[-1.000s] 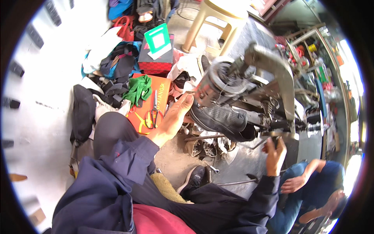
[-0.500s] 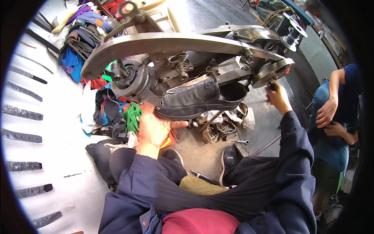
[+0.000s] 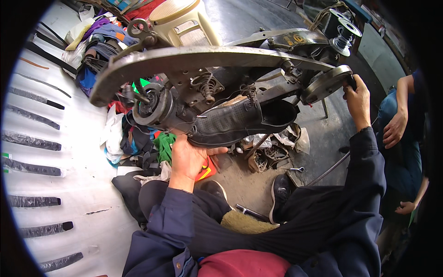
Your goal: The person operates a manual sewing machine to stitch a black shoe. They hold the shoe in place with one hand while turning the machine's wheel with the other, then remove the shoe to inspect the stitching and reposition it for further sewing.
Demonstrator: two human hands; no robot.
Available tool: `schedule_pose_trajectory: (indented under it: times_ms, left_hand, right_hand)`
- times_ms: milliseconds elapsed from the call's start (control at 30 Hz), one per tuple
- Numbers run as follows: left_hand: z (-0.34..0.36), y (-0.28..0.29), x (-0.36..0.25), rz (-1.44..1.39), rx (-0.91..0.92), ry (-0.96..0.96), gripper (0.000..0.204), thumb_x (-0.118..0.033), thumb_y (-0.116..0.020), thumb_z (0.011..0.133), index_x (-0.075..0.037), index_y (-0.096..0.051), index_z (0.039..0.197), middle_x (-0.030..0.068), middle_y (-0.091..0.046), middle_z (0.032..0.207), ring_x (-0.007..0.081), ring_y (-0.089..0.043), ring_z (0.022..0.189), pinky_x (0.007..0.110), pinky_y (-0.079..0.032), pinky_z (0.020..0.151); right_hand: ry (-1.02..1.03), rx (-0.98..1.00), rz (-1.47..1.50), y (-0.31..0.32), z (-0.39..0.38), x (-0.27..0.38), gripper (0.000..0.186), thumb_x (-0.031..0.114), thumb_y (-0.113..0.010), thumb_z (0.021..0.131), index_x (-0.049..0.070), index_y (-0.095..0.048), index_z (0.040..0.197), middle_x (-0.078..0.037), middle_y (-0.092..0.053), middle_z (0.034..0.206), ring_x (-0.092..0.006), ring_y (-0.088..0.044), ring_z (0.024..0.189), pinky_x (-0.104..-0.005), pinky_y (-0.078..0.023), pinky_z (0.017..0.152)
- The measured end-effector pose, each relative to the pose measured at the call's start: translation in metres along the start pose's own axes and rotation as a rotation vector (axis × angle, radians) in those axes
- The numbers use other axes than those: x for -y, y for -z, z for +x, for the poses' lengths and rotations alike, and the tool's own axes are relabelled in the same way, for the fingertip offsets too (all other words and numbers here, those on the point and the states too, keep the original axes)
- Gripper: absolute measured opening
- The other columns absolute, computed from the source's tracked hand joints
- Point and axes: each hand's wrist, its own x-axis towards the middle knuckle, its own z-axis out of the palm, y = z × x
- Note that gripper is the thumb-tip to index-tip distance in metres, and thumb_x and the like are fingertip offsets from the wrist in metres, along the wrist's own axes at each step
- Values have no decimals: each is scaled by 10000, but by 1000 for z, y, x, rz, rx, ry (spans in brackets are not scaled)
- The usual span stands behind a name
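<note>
A black shoe point(image 3: 240, 121) sits on the arm of a heavy grey stitching machine point(image 3: 203, 64), toe toward the left. My left hand point(image 3: 189, 159) grips the shoe from underneath at its toe end. My right hand point(image 3: 357, 99) is closed on the rim of the machine's handwheel point(image 3: 325, 84) at the right. A spool of thread point(image 3: 344, 34) stands on top of the machine behind the wheel.
A beige plastic stool point(image 3: 184, 18) stands behind the machine. Piled bags and cloth point(image 3: 101, 41) lie at the left by a white wall. Scraps and small tools point(image 3: 265, 154) litter the floor below the shoe. Another person's arm point(image 3: 399, 120) is at the right.
The view has moved closer over the machine. My left hand has stayed under the shoe's toe and my right hand on the handwheel; the shoe sits slightly more to the right.
</note>
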Motion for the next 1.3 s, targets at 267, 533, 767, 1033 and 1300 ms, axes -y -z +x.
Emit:
schedule_pose_trajectory:
  times_ms: [267, 533, 767, 1033, 1300]
  left_hand:
    - [1, 4, -1, 5, 19, -7, 494, -339, -430, 1070, -85, -415, 1494, 238, -549, 1440, 474, -633, 1194, 676, -601, 836]
    - [3, 3, -5, 59, 35, 12, 541, -369, -389, 1074, -16, -430, 1482, 248, -559, 1427, 464, -628, 1205, 662, -591, 872]
    - [1, 8, -5, 86, 64, 16, 608, -427, -325, 1087, 54, -497, 1417, 258, -605, 1374, 451, -629, 1210, 632, -574, 930]
    - [0, 11, -3, 36, 64, 6, 600, -389, -307, 1082, 88, -506, 1388, 262, -613, 1360, 459, -637, 1192, 632, -577, 924]
    - [-5, 11, -2, 127, 44, -14, 567, -359, -476, 1042, -58, -405, 1518, 260, -540, 1445, 479, -633, 1190, 652, -587, 881]
  right_hand:
    - [-422, 564, 228, -58, -47, -9, 301, 182, -656, 976, -52, -605, 1157, -64, -647, 763, -147, -631, 591, -295, -482, 536]
    - [141, 315, 416, -4, -44, 64, 160, 104, -618, 966, -52, -603, 996, -54, -646, 744, -113, -600, 624, -274, -481, 584]
    - [-41, 38, 3, -20, -4, -26, 174, 114, -612, 948, 25, -635, 1096, -101, -641, 716, -168, -632, 595, -341, -488, 582]
    - [-127, 762, 274, -43, -68, 48, 211, 145, -629, 984, -41, -589, 1074, -58, -644, 768, -145, -658, 631, -285, -511, 564]
    - [39, 28, 164, 10, -13, 31, 81, 52, -593, 923, -2, -620, 977, -70, -629, 730, -129, -589, 625, -296, -469, 590]
